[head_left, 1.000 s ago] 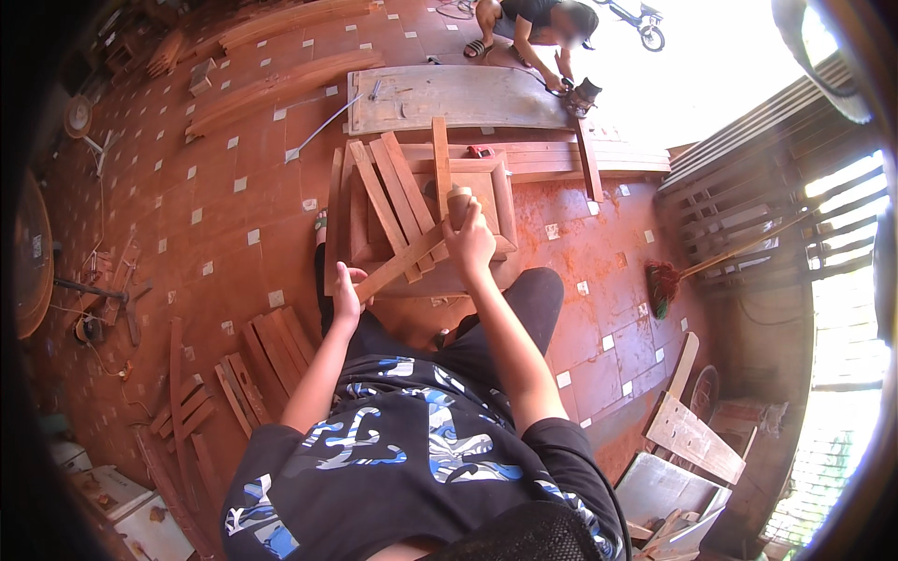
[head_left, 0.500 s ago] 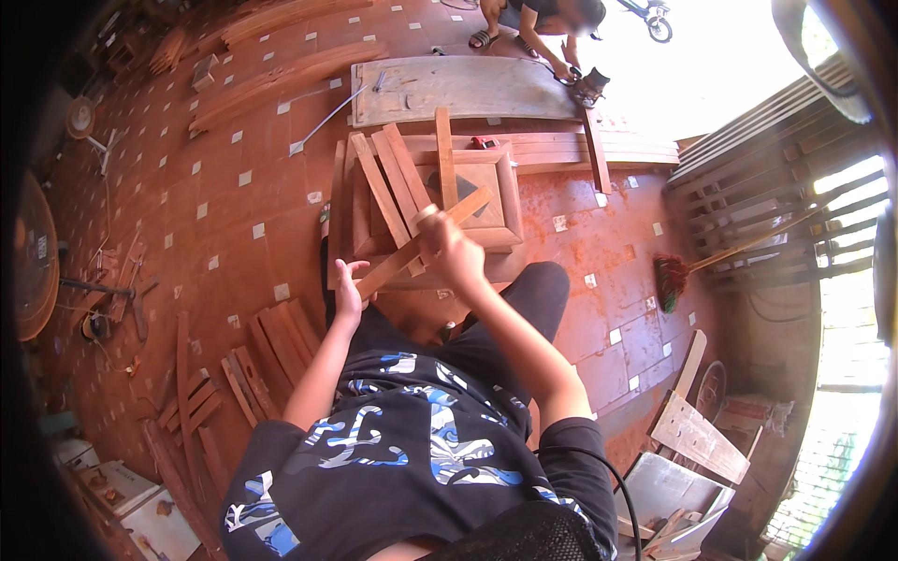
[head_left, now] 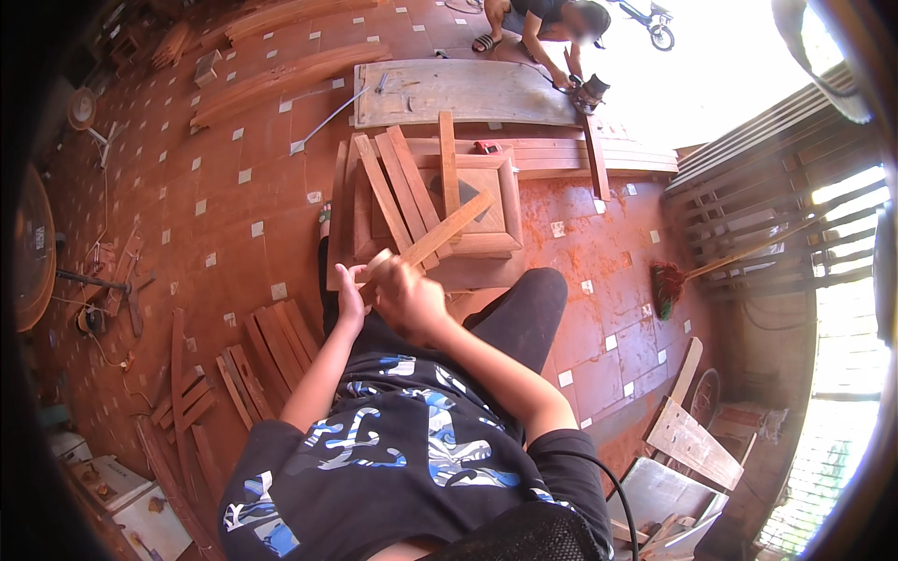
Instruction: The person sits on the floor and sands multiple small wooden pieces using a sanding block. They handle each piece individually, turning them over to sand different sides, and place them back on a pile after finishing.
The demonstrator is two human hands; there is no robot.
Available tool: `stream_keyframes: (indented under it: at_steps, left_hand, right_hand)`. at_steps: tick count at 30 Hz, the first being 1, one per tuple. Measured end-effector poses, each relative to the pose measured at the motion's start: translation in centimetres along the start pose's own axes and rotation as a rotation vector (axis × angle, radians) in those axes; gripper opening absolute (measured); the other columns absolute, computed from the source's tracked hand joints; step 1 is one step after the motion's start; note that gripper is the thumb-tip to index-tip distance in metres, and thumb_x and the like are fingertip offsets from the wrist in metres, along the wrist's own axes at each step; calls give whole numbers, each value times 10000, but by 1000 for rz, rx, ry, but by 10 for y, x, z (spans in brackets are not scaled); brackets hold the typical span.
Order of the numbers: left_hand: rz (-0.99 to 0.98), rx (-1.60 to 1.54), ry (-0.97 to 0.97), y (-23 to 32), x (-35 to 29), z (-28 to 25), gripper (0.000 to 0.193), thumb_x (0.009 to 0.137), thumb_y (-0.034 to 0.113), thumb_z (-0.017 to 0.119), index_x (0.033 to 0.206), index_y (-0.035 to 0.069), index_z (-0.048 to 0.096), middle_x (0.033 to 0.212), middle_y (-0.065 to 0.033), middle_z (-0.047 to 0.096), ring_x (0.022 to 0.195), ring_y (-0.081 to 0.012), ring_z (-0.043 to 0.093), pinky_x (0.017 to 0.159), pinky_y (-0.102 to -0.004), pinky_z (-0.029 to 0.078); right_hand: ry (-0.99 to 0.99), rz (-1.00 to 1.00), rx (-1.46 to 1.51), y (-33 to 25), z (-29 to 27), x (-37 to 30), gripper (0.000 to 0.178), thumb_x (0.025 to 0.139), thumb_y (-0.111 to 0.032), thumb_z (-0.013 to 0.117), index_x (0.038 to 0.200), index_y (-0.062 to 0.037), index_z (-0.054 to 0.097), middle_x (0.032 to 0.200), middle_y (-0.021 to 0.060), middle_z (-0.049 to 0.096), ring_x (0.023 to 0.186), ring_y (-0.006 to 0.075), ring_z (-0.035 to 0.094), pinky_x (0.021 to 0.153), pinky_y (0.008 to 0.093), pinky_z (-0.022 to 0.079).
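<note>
A wooden strip [head_left: 451, 227] slants across in front of me, its far end resting over a panelled wooden piece [head_left: 505, 201]. At the strip's near end is my left hand [head_left: 350, 297], fingers closed around it and partly hidden. My right hand [head_left: 412, 301] is closed over the strip close beside the left, gripping a small pale thing with a rounded end [head_left: 380, 263]; its exact kind cannot be made out. Several more strips [head_left: 382, 187] lie fanned out on the panelled piece, one [head_left: 448, 154] pointing straight away from me.
Behind stands a low grey board [head_left: 468, 92], where another person [head_left: 543, 28] crouches with a power tool [head_left: 589, 91] on a plank. A red tape measure [head_left: 487, 147] lies near. Stacked boards [head_left: 281, 341] are at left, a broom [head_left: 668, 285] at right, leaning panels [head_left: 692, 444] lower right.
My right hand has slid along the strip toward me with the pale thing, from mid-strip to right beside my left hand. The left hand has hardly moved.
</note>
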State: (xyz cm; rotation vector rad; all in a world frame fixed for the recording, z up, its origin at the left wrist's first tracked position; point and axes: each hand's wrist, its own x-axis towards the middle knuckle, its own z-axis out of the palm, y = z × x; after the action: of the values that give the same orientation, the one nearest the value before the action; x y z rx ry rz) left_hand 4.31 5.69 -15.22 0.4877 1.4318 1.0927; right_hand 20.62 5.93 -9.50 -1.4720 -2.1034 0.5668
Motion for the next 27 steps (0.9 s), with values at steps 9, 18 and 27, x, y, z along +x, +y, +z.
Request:
stream_keyframes:
  at_steps: [9, 18, 27]
  left_hand:
    - [68, 83, -40, 8, 0, 0, 749, 1044, 729, 196, 1221, 94, 552, 584, -101, 616, 379, -93, 387, 376, -248, 218]
    - [136, 92, -18, 1, 8, 1, 742, 1051, 717, 212, 1183, 85, 578, 558, -96, 604, 375, -107, 408, 371, -253, 216]
    - [70, -27, -25, -7, 10, -8, 823, 1006, 788, 178, 1157, 97, 599, 653, -67, 622, 496, -123, 532, 415, -263, 315]
  right_hand:
    - [249, 76, -312, 80, -38, 68, 545, 895, -434, 716, 1247, -51, 555, 807, 165, 719, 573, 344, 702, 475, 446, 554]
    - [323, 205, -438, 135, -70, 91, 665, 896, -455, 698, 1351, -37, 454, 845, 171, 692, 654, 346, 726, 514, 440, 585]
    - [-83, -103, 27, -16, -1, -4, 647, 868, -417, 739, 1336, -29, 518, 935, 192, 727, 723, 379, 729, 620, 494, 590]
